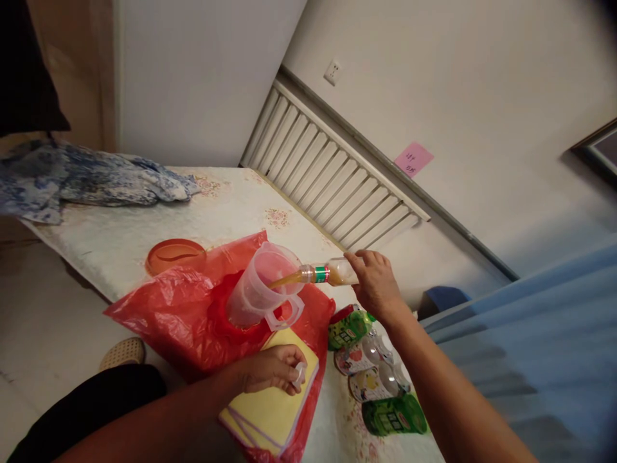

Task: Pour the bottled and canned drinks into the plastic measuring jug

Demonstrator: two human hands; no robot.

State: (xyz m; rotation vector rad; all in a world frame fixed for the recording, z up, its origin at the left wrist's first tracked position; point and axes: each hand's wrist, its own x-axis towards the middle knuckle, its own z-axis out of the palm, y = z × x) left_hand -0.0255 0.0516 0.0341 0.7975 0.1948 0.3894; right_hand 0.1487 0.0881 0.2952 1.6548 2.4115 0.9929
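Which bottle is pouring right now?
The bottle with the green-and-red label, held in the right hand and tipped into the pitcher; the other bottles sit grouped on the table.

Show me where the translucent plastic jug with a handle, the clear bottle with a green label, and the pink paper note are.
Translucent plastic jug (251,292): head view, on its outer side wall.
Clear bottle (322,274): head view, on its green label.
Pink paper note (414,158): head view, on its middle.
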